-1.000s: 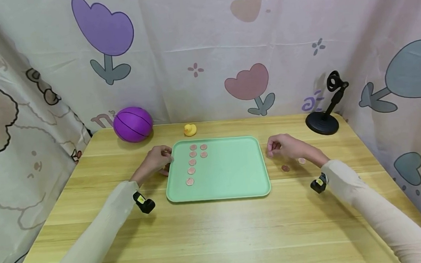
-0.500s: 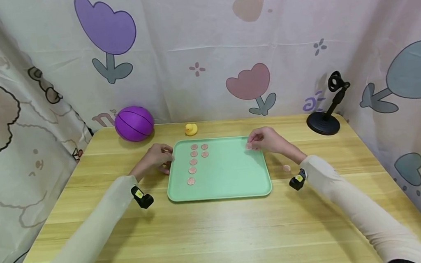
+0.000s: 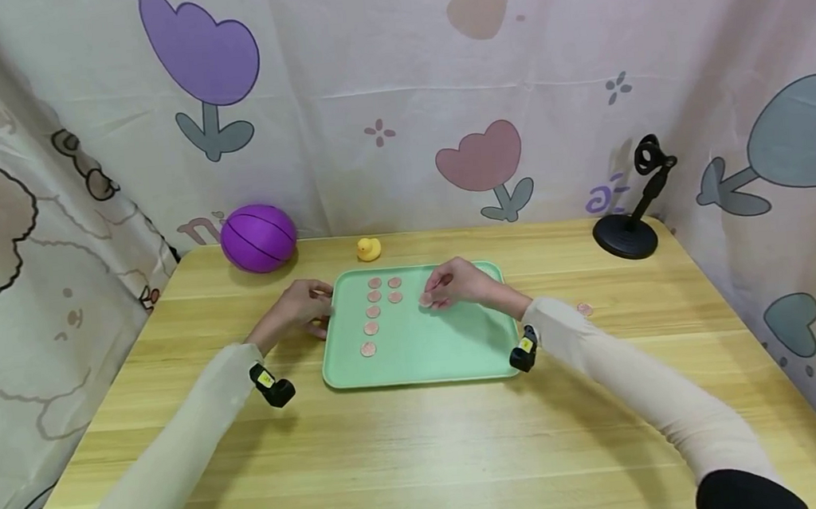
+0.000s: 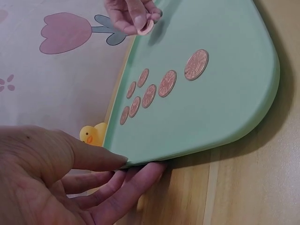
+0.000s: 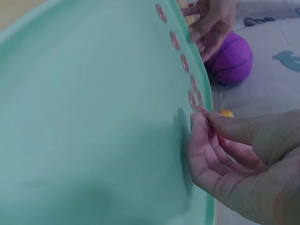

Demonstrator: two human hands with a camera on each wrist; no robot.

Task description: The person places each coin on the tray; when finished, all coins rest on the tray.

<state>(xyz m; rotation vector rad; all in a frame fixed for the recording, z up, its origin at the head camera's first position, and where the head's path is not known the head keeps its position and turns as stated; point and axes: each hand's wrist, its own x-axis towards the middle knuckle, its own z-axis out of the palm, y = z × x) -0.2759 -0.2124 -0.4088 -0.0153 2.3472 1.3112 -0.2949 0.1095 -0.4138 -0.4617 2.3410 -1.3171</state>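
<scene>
My right hand (image 3: 457, 283) is over the green tray (image 3: 452, 355), pinching a copper coin (image 5: 203, 111) between thumb and fingertips. To its left, several copper coins (image 4: 167, 83) lie flat on the tray in two columns, a long one at the left and a pair beside it. At the tray's left rim, my left hand (image 3: 306, 306) holds the edge, thumb on the rim and fingers against the side and underneath, as the left wrist view shows. Another coin (image 3: 584, 309) lies on the table to the right, partly behind the right sleeve.
A yellow toy duck (image 3: 368, 249) stands behind the tray. At the back left sits a purple ball (image 3: 259, 239), and a black stand (image 3: 625, 236) is at the back right. The wooden table (image 3: 410, 462) meets a patterned cloth (image 3: 344, 172) behind.
My right hand has moved left from the table beside the tray to above its middle, carrying a coin. The left hand has stayed at the tray's rim.
</scene>
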